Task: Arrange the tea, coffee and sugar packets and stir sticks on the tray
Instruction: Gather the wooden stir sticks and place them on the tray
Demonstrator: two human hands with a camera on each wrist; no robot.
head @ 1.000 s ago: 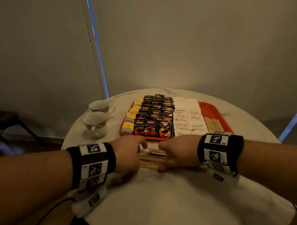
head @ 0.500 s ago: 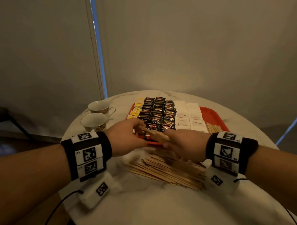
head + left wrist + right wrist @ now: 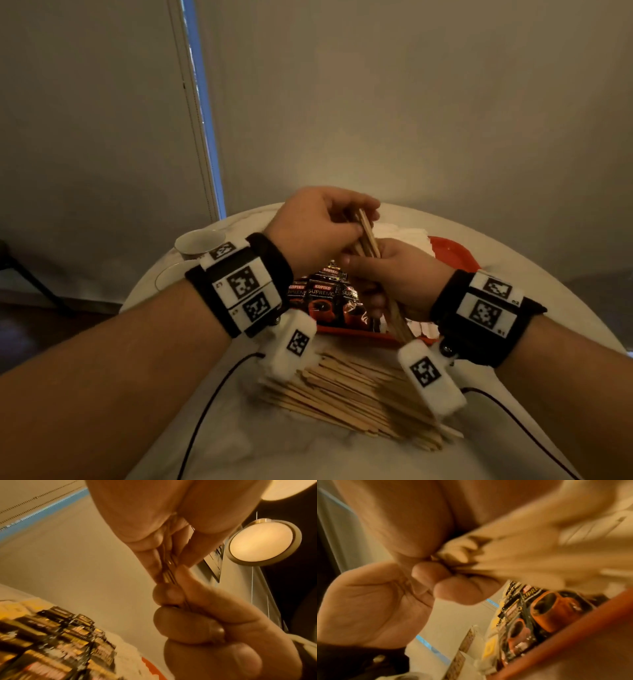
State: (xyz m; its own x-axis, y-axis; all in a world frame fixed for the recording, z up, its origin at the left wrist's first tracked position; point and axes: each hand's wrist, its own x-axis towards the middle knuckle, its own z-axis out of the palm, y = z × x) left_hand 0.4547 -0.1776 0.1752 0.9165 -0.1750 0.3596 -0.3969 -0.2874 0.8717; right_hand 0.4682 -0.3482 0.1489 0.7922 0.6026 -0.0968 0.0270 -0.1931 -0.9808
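Now both hands [image 3: 356, 253] have lifted a stick bundle [image 3: 368, 236] above the tray [image 3: 455, 253].

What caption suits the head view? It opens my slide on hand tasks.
Both hands, left hand and right hand, grip a bundle of stir sticks above the red tray.

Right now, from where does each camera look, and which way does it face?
Head: from above, forward and down at table, tray, loose sticks; both forearms, left hand, right hand.
Left wrist: under the left hand, looking up along fingers at held sticks, ceiling lamp.
Right wrist: under the right hand, toward coffee packets, blurred.
Shared: all show both hands gripping one stick bundle above the tray.
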